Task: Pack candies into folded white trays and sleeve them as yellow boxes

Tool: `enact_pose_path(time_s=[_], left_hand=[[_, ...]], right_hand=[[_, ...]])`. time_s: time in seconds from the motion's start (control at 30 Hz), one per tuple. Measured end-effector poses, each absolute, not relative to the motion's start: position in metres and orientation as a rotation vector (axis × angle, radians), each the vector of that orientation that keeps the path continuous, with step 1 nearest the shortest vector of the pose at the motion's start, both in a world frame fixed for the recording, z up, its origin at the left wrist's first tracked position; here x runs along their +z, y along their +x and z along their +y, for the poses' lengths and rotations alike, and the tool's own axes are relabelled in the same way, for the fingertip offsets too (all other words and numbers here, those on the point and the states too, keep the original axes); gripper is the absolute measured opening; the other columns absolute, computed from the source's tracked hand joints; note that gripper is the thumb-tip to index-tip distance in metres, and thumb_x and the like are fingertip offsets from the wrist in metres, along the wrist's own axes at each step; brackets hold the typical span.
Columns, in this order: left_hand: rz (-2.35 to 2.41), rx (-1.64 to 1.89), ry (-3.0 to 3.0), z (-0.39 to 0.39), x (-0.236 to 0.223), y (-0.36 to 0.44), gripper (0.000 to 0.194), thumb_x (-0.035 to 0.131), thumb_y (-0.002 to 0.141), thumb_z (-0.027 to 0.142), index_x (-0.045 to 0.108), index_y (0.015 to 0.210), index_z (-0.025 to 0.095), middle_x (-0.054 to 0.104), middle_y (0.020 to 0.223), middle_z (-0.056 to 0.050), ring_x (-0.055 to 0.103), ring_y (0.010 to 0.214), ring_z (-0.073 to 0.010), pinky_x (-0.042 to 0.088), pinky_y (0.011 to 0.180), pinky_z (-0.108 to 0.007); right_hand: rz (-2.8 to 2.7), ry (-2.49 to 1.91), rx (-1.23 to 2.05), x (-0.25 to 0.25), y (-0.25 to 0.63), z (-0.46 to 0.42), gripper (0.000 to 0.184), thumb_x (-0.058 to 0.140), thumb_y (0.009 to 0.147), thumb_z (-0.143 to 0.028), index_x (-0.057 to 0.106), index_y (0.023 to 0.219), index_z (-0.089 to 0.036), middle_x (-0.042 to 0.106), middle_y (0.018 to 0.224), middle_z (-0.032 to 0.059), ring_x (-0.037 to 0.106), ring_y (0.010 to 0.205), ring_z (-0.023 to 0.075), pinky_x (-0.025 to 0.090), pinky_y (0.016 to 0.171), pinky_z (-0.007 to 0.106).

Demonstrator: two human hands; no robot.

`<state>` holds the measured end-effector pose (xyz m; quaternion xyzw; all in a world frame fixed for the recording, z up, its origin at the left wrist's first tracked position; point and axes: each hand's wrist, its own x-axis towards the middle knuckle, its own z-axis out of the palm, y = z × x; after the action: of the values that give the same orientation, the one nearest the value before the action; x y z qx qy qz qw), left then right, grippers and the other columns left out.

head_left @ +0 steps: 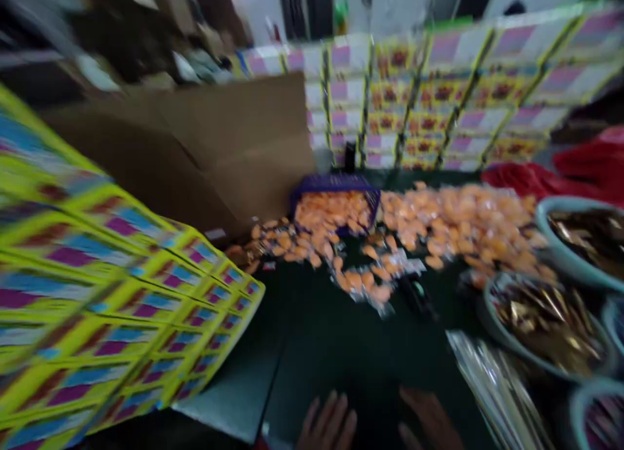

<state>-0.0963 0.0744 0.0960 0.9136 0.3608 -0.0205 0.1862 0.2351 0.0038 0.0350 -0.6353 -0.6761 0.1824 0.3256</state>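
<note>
Two banks of printed, yellow-edged card sheets dominate the view: one (112,300) tilts up well left of the left hand (326,424), and the other (439,99) stands far ahead, beside a brown cardboard sheet (209,151). On the dark green table (351,346), loose orange sachets (453,222) spread ahead of both hands from a purple basket (336,193). A teal bowl of gold wrappers (550,326) sits ahead and right. Silver sticks (497,391) lie nearest, just right of the right hand (429,421). Both blurred hands are open wide and empty. A bump could slide the tilted sheets; a careless sweep could scatter the sachets or sticks.
</note>
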Motion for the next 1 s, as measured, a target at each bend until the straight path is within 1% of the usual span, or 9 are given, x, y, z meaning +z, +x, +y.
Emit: enact_pose_path(time_s=[0.07, 0.13, 0.17, 0.27, 0.37, 0.6, 0.7, 0.83, 1.0], left_hand=[[0.894, -0.244, 2.615, 0.068, 0.064, -0.08, 0.09, 0.062, 0.097, 0.047, 0.012, 0.172, 0.04, 0.04, 0.172, -0.005, 0.045, 0.156, -0.0332, 0.044, 0.123, -0.058], [0.777, -0.32, 2.638, 0.074, 0.039, -0.073, 0.082, 0.061, 0.1, 0.042, 0.021, 0.172, 0.035, 0.033, 0.176, -0.007, 0.034, 0.162, -0.0342, 0.029, 0.131, -0.06], [0.716, -0.335, 2.632, 0.08, 0.028, -0.071, 0.078, 0.06, 0.102, 0.041, 0.024, 0.171, 0.036, 0.033, 0.176, -0.007, 0.032, 0.163, -0.0335, 0.022, 0.133, -0.061], [0.605, -0.3, 2.599, 0.095, 0.001, -0.072, 0.076, 0.057, 0.103, 0.057, 0.032, 0.17, 0.033, 0.038, 0.174, -0.011, 0.029, 0.164, -0.0353, 0.007, 0.135, -0.061], [0.62, -0.257, 2.639, 0.096, -0.007, -0.073, 0.079, 0.058, 0.102, 0.06, 0.032, 0.17, 0.032, 0.04, 0.173, -0.013, 0.028, 0.164, -0.0351, 0.0, 0.135, -0.06], [0.613, -0.143, 2.726, 0.088, -0.005, -0.071, 0.094, 0.065, 0.098, 0.059, 0.015, 0.173, 0.035, 0.037, 0.175, -0.01, 0.025, 0.165, -0.0346, 0.003, 0.136, -0.058], [0.589, -0.088, 2.756, 0.088, -0.009, -0.074, 0.094, 0.065, 0.098, 0.049, 0.011, 0.174, 0.036, 0.03, 0.178, -0.008, 0.024, 0.166, -0.0363, 0.01, 0.135, -0.06], [0.562, -0.011, 2.801, 0.089, -0.017, -0.077, 0.09, 0.065, 0.097, 0.044, 0.017, 0.173, 0.036, 0.027, 0.179, -0.007, 0.025, 0.165, -0.0383, 0.014, 0.134, -0.061], [0.602, 0.099, 2.756, 0.085, -0.017, -0.074, 0.074, 0.062, 0.098, 0.052, 0.04, 0.166, 0.034, 0.035, 0.176, -0.007, 0.031, 0.162, -0.0406, 0.018, 0.132, -0.064]], right_hand=[[-1.943, -1.771, 0.44, 0.031, 0.281, -0.029, 0.083, 0.066, 0.094, -0.035, 0.032, 0.168, -0.049, 0.068, 0.149, 0.0041, 0.069, 0.131, 0.0395, 0.063, 0.104, 0.065], [-2.061, -1.863, 0.433, 0.025, 0.317, -0.045, 0.082, 0.063, 0.099, -0.035, 0.026, 0.173, -0.037, 0.057, 0.161, 0.0101, 0.061, 0.142, 0.0376, 0.056, 0.113, 0.064], [-2.126, -1.885, 0.43, 0.019, 0.33, -0.05, 0.081, 0.061, 0.101, -0.035, 0.025, 0.173, -0.031, 0.054, 0.163, 0.0128, 0.058, 0.145, 0.0372, 0.054, 0.116, 0.063], [-2.267, -1.905, 0.406, -0.004, 0.35, -0.06, 0.084, 0.061, 0.102, -0.037, 0.021, 0.174, -0.021, 0.045, 0.169, 0.0171, 0.049, 0.153, 0.0383, 0.045, 0.122, 0.063], [-2.284, -1.913, 0.381, -0.015, 0.353, -0.067, 0.088, 0.063, 0.101, -0.039, 0.018, 0.175, -0.021, 0.04, 0.172, 0.0157, 0.044, 0.156, 0.0379, 0.04, 0.125, 0.062], [-2.257, -1.866, 0.328, -0.016, 0.355, -0.072, 0.088, 0.066, 0.1, -0.039, 0.021, 0.174, -0.024, 0.039, 0.173, 0.0121, 0.043, 0.157, 0.0379, 0.037, 0.127, 0.061], [-2.236, -1.862, 0.269, -0.018, 0.354, -0.073, 0.084, 0.064, 0.101, -0.039, 0.025, 0.173, -0.024, 0.04, 0.173, 0.0112, 0.044, 0.156, 0.0395, 0.036, 0.127, 0.062], [-2.251, -1.816, 0.202, -0.022, 0.352, -0.076, 0.072, 0.06, 0.103, -0.042, 0.037, 0.168, -0.021, 0.046, 0.169, 0.0132, 0.046, 0.153, 0.04, 0.039, 0.125, 0.061], [-2.2, -1.79, 0.118, -0.025, 0.353, -0.078, 0.061, 0.053, 0.105, -0.047, 0.053, 0.157, -0.015, 0.053, 0.163, 0.0166, 0.049, 0.148, 0.0414, 0.039, 0.122, 0.063]])
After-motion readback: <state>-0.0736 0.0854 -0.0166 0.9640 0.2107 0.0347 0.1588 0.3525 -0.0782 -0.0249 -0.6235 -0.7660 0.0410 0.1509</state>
